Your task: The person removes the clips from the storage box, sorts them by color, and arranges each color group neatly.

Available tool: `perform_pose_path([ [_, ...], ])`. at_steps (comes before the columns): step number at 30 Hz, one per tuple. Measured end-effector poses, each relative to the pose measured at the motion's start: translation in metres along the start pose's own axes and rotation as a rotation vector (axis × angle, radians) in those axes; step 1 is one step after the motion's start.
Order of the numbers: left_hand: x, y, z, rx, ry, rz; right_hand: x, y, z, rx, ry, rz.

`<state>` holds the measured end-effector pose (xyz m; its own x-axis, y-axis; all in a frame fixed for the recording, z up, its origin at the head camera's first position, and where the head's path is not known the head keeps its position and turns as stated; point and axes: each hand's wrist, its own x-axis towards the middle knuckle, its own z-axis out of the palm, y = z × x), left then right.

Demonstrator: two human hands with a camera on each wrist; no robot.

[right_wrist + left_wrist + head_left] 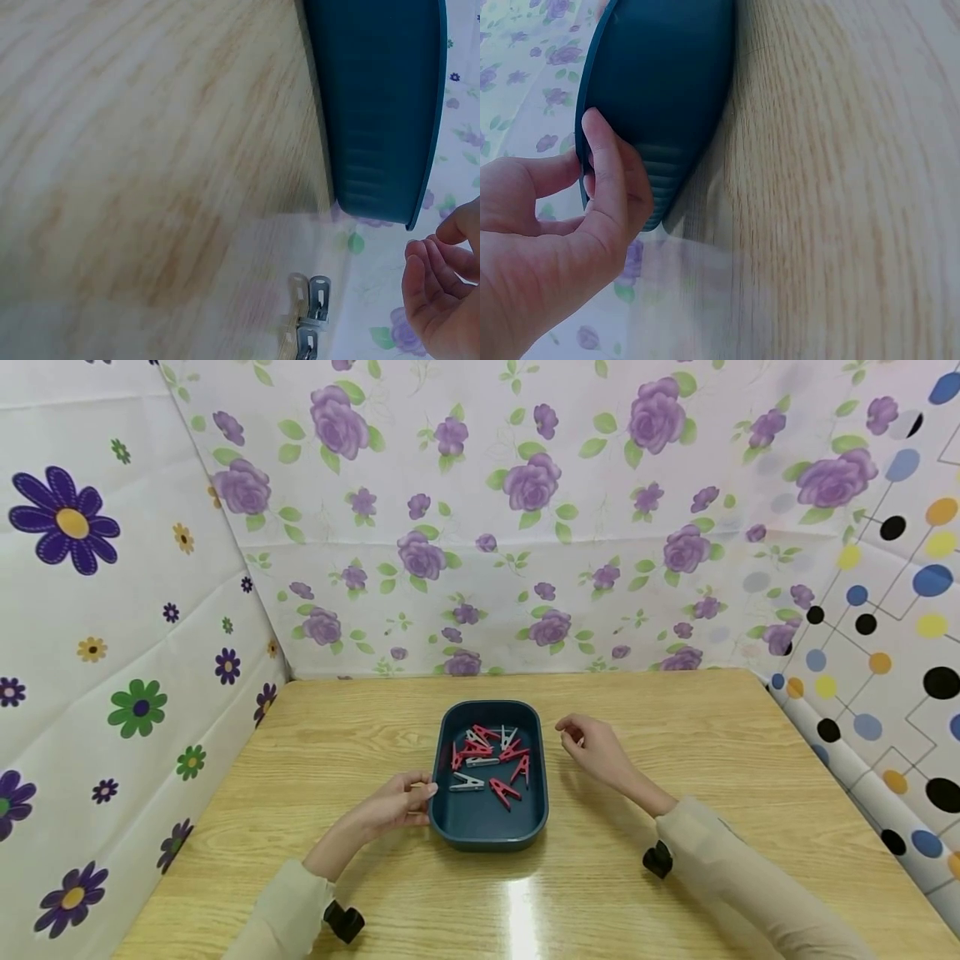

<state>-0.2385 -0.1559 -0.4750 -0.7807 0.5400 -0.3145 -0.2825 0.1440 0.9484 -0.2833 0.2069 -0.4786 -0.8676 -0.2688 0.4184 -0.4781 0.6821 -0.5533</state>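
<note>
A dark teal plastic bin [491,827] stands on the table, holding several red clothespins [505,793] and several grey clothespins [467,783]. My left hand [397,802] pinches the bin's left rim, thumb over the edge and fingers against the outer wall; the left wrist view shows this grip on the rim [583,142] too. To the right of the bin, apart from it, hovers my right hand [596,747], fingers loosely curled with nothing seen between them. In the right wrist view a grey clip [313,319] lies on the table beyond that hand, mostly hidden from the head view.
The wooden table [352,718] extends around the bin on all sides. Behind it hangs a purple-flowered cloth [480,568], with a daisy-patterned cloth [112,635] at the left and a dotted one [885,635] at the right. Black wrist cameras [343,921] sit on both sleeves.
</note>
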Motion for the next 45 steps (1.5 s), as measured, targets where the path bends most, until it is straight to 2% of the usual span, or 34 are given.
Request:
perform_pose_path([
  [17,0.0,0.0,0.001,0.005,0.008,-0.001,0.019,-0.014,-0.002,0.015,-0.037,-0.033],
  [26,0.0,-0.001,0.001,0.01,0.019,-0.003,0.024,-0.019,0.003,0.005,-0.03,-0.091],
  [32,0.001,-0.001,0.001,0.002,0.026,-0.01,0.027,-0.022,0.009,0.0,-0.061,-0.094],
  [45,0.0,0.0,0.002,0.002,0.032,-0.023,0.031,-0.031,0.017,-0.01,-0.07,-0.119],
])
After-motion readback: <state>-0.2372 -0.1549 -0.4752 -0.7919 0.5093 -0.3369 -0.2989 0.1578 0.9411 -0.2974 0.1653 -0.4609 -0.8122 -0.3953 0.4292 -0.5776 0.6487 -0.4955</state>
